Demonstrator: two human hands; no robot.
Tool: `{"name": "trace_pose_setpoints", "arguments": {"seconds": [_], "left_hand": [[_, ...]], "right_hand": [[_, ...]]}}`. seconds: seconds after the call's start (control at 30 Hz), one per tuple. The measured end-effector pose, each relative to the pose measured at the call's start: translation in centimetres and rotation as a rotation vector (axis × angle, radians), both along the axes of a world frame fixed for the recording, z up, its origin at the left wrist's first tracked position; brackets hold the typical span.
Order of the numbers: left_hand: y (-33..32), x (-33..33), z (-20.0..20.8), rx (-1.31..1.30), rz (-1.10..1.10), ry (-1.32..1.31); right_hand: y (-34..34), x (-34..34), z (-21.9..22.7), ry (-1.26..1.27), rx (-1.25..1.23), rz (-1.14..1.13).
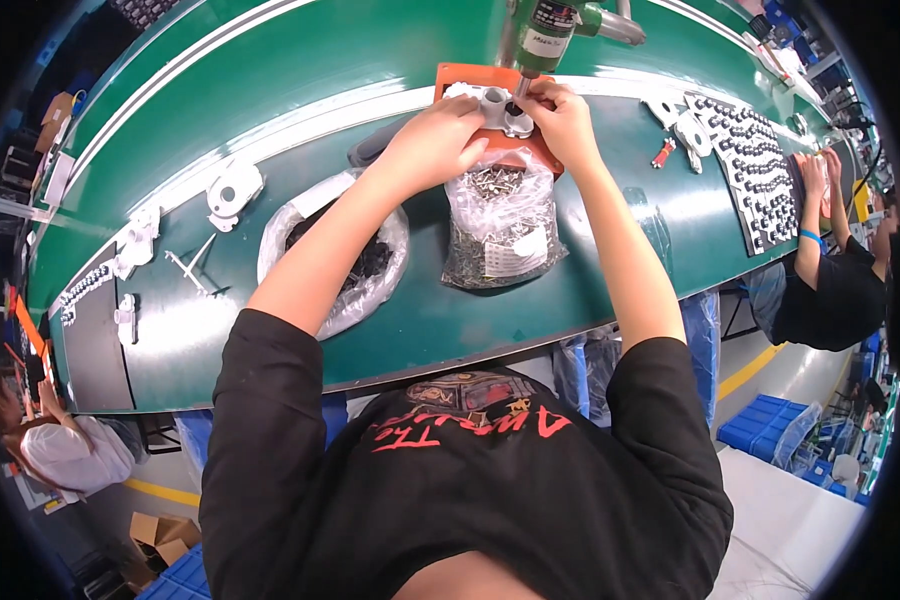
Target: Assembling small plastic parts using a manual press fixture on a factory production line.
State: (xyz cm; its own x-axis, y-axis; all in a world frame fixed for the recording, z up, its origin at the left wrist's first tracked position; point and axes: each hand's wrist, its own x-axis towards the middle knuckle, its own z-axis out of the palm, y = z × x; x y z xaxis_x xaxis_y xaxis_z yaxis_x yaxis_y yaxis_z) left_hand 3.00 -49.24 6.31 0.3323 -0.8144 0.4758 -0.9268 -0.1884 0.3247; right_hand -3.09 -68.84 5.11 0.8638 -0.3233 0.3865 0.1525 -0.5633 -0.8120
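Note:
A white plastic part (497,106) sits on an orange fixture (460,76) at the far side of the green bench (610,250). My left hand (433,142) presses on the part's left side. My right hand (562,118) pinches something small at the part's right edge, directly under the tip of a hanging green electric screwdriver (542,35). What the fingers pinch is too small to tell. Just in front of the fixture lies a clear bag of metal screws (500,225).
A second clear bag with dark parts (355,262) lies left of the screws. Loose white plastic parts (232,192) lie further left. A black tray of small parts (755,165) sits right, where another person's hands (815,175) work. A third person (60,440) sits lower left.

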Motion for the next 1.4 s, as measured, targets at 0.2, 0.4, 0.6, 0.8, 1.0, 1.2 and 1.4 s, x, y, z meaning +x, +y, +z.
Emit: {"name": "trace_pose_setpoints", "arguments": {"seconds": [0.2,0.4,0.6,0.8,1.0,1.2,1.4], "left_hand": [[-0.1,0.0,-0.4,-0.019,0.008,-0.003],[-0.4,0.0,-0.4,0.010,0.063,-0.017],[-0.7,-0.2,-0.2,0.009,0.088,-0.077],[-0.5,-0.5,-0.5,-0.001,0.110,-0.087],[-0.5,-0.8,-1.1,-0.025,0.131,-0.015],[-1.3,-0.6,-1.7,-0.093,0.136,-0.078],[-0.8,-1.5,-0.8,-0.009,0.219,-0.048]], "right_hand": [[0.4,-0.5,-0.1,-0.054,-0.033,-0.049],[0.5,-1.4,-0.3,-0.011,-0.114,-0.056],[0.6,-3.0,-0.2,-0.042,-0.586,-0.028],[-0.8,-5.2,0.4,0.182,-0.651,0.118],[-11.6,-1.5,3.5,-0.025,-0.168,-0.134],[-14.9,9.2,17.5,-0.257,0.691,-0.047],[-7.7,8.9,23.9,-0.556,1.014,0.284]]}}
